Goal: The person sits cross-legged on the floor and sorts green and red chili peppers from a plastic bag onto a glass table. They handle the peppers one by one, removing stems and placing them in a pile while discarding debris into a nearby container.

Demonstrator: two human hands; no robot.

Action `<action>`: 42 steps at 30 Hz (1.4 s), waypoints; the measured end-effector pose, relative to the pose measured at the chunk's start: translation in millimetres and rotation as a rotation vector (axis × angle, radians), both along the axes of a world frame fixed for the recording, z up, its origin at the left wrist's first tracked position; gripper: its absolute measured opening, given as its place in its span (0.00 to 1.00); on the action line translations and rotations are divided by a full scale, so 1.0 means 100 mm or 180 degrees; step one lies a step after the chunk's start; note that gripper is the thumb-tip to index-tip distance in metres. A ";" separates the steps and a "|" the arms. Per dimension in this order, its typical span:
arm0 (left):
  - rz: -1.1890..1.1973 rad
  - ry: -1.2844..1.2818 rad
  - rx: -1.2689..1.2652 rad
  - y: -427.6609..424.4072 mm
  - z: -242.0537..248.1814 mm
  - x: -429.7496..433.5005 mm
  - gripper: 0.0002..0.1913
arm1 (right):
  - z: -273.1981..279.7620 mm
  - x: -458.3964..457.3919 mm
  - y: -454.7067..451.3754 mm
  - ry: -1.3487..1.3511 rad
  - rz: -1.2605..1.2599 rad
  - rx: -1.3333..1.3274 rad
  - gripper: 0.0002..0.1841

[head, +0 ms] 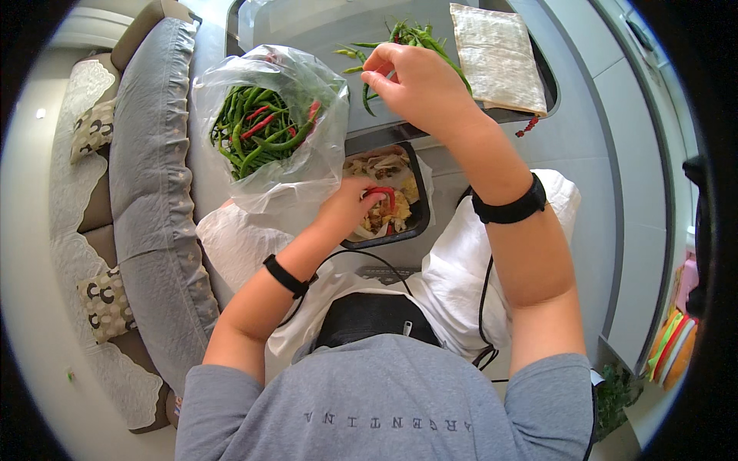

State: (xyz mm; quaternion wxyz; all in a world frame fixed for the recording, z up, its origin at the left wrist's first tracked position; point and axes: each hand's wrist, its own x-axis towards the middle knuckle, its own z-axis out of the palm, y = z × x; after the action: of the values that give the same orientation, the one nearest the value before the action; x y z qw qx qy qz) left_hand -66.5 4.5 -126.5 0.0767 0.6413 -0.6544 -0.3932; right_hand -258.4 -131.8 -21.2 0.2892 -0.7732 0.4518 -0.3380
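Observation:
My left hand (347,203) pinches a curved red chili pepper (387,193) by one end, above a black waste bin (424,190). The bin has a thin plastic liner and food scraps (398,216) inside. Over the front of the coffee table (323,34), my right hand (412,80) is bent with thumb and forefinger close together. Whether anything small sits between those fingertips is unclear. Just behind it lies a pile of green chili peppers (424,37), partly hidden by the hand. At left, a clear plastic bag (320,155) gapes around many green and some red chili peppers (253,127).
A cream cloth pouch (499,60) with a red beaded cord (527,125) lies at the table's right end. A sofa with a grey quilted cover (153,190) runs along the left. Black cable (487,299) hangs by my lap. A grey cabinet (637,138) stands at right.

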 end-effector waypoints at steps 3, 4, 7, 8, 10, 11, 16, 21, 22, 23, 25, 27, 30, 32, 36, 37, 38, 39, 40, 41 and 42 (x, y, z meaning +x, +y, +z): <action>0.1142 0.0913 0.0850 0.07 0.24 0.06 0.13 | -0.02 0.02 -0.01 -0.0052 0.0167 0.0108 0.14; 0.1334 0.1333 0.0822 0.08 0.30 0.07 0.13 | -0.03 0.03 0.00 -0.0099 0.0279 0.0162 0.14; 0.1671 0.2331 0.0733 0.21 0.47 0.07 0.12 | 0.00 0.07 0.02 -0.0089 0.0908 0.0642 0.17; 0.1749 0.2571 0.0714 0.26 0.54 0.07 0.12 | 0.03 0.06 0.03 -0.0015 0.1223 0.1169 0.18; 0.1836 0.2655 0.0538 0.33 0.69 0.06 0.12 | 0.09 0.06 0.08 0.0274 0.1869 0.1947 0.19; 0.1825 0.2711 0.0413 0.35 0.76 0.06 0.12 | 0.13 0.04 0.13 0.0336 0.2269 0.2080 0.19; 0.1347 0.2217 -0.0448 0.27 1.09 0.12 0.09 | 0.26 0.12 0.27 0.0800 0.2908 0.2419 0.20; 0.1070 0.1737 -0.0837 0.12 1.23 0.26 0.06 | 0.29 -0.11 0.01 -0.0256 0.2521 0.2273 0.16; 0.1065 0.1546 -0.1205 0.07 1.26 0.33 0.05 | 0.25 -0.16 -0.06 -0.0432 0.1929 0.2002 0.16; 0.1177 0.1191 -0.1579 0.01 1.28 0.41 0.05 | 0.19 -0.19 -0.13 -0.0877 0.1615 0.1567 0.16; 0.1340 0.0539 -0.1802 -0.14 1.35 0.66 0.05 | 0.06 -0.24 -0.32 -0.0263 0.0335 0.0654 0.15; 0.0850 -0.0475 -0.2144 -0.30 1.37 0.84 0.06 | -0.11 -0.23 -0.43 0.0075 -0.0435 -0.0191 0.15; 0.0405 -0.0948 -0.1995 -0.35 1.25 0.88 0.09 | -0.26 -0.17 -0.50 0.0536 -0.0961 -0.0760 0.22; 0.0243 -0.1220 -0.1938 -0.36 1.17 0.86 0.09 | -0.29 -0.12 -0.46 0.0413 -0.0881 -0.0812 0.24; 0.0313 -0.1008 -0.2193 -0.34 1.14 0.93 0.10 | -0.19 -0.04 -0.32 0.0141 -0.0585 -0.0431 0.23; 0.0421 -0.0867 -0.2194 -0.34 1.16 0.96 0.10 | -0.17 0.00 -0.27 -0.0021 -0.0522 -0.0323 0.22; 0.0771 -0.0508 -0.2028 -0.32 1.18 0.98 0.09 | -0.14 0.05 -0.23 -0.0286 -0.0163 -0.0038 0.21; 0.1129 -0.0170 -0.1781 -0.29 1.20 1.00 0.09 | -0.12 0.11 -0.20 -0.0552 0.0196 0.0248 0.20; 0.1482 0.0165 -0.1526 -0.26 1.21 1.00 0.09 | -0.11 0.17 -0.15 -0.0820 0.0556 0.0533 0.19; 0.1564 0.0822 -0.1537 -0.23 1.21 0.97 0.08 | -0.11 0.26 -0.09 -0.1000 0.0829 0.0908 0.19; 0.1645 0.1479 -0.1539 -0.20 1.17 0.89 0.08 | -0.13 0.36 0.01 -0.1176 0.1110 0.1286 0.19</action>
State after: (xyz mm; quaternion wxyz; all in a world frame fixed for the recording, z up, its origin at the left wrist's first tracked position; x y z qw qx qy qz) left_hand 22.2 -15.6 -9.2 0.4665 0.6422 -0.5107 -0.3303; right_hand -222.4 -130.9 -34.4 0.5675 -0.6915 0.3103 -0.3216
